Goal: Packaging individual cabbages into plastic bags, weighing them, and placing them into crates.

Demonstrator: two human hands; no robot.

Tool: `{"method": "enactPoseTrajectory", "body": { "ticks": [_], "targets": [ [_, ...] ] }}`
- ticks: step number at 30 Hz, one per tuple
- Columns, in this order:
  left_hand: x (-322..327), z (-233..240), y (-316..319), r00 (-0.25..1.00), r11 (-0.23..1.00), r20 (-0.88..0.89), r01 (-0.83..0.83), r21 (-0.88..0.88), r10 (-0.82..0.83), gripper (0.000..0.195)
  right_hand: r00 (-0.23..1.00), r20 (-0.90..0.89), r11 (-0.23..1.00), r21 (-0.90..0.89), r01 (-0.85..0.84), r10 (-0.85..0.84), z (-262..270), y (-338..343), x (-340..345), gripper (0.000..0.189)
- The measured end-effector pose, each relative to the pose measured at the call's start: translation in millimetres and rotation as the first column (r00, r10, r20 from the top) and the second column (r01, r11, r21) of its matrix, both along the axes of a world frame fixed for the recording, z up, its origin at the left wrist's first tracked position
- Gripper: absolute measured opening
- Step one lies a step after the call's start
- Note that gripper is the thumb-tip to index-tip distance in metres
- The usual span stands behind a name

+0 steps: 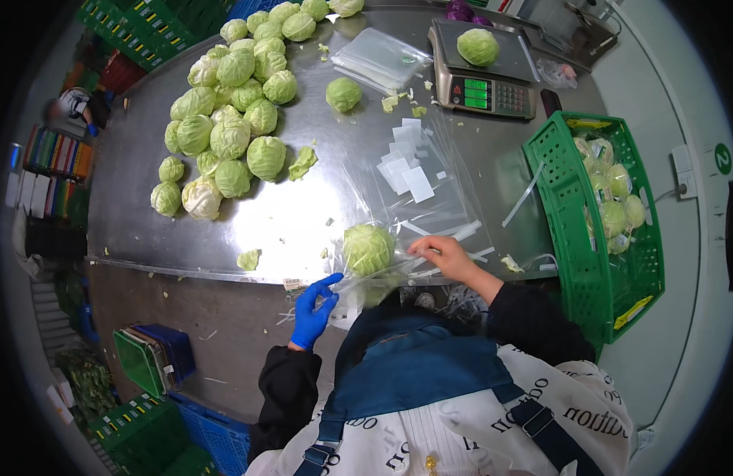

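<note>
Near the front edge of the metal table, a green cabbage (368, 249) lies in a clear plastic bag (396, 265). My left hand (314, 309), in a blue glove, is at the bag's left edge, thumb and fingers around the film. My bare right hand (442, 254) pinches the film on the right side, its fingers curled. Beyond the hands are white labels (418, 184) on more clear film, with pale strips at its near end. One loose cabbage (343, 94) sits further back, and another cabbage (478, 47) rests on a digital scale (485, 95).
Many cabbages (229, 138) are piled on the left of the metal table (128, 196). Flat clear bags (381, 58) lie beside the scale. A green crate (557, 220) with wrapped cabbages stands at right. Another person (76, 104) is far left. Stacked baskets (155, 357) stand on the floor.
</note>
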State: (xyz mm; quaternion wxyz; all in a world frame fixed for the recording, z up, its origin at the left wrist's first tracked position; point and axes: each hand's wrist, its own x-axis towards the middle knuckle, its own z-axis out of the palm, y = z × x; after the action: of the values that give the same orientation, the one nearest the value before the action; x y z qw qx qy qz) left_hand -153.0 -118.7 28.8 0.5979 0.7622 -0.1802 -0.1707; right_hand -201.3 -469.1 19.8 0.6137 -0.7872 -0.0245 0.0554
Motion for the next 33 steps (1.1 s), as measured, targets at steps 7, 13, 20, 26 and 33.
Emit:
{"method": "enactPoseTrajectory", "body": {
  "ticks": [7, 13, 20, 26, 33],
  "targets": [
    [38, -22, -30, 0.795, 0.931, -0.516, -0.364, 0.012, 0.318, 0.022, 0.765, -0.614, 0.863, 0.262, 0.432, -0.196, -34, 10, 29, 0.017],
    [32, -32, -43, 0.579, 0.837, -0.671, -0.534, 0.117, 0.463, 0.025, 0.957, 0.286, 0.826, -0.549, 0.127, 0.043, 25, 40, 52, 0.045],
    [45, -43, -35, 0.845, 0.853, -0.225, -0.400, 0.335, 0.485, 0.024, 0.852, -0.037, 0.619, -0.671, -0.408, 0.522, 11, 78, 95, 0.090],
    [80, -76, -49, 0.957, 0.987, -0.242, 0.157, -0.027, -0.159, 0.060, 0.887, -0.027, 0.720, -0.573, -0.392, 0.461, -14, 62, 101, 0.093],
    [131, -53, -71, 0.653, 0.984, -0.757, -0.144, -0.103, 0.017, 0.047, 0.692, -0.705, 0.616, 0.617, 0.490, 0.156, 25, 20, 84, 0.084]
  ]
}}
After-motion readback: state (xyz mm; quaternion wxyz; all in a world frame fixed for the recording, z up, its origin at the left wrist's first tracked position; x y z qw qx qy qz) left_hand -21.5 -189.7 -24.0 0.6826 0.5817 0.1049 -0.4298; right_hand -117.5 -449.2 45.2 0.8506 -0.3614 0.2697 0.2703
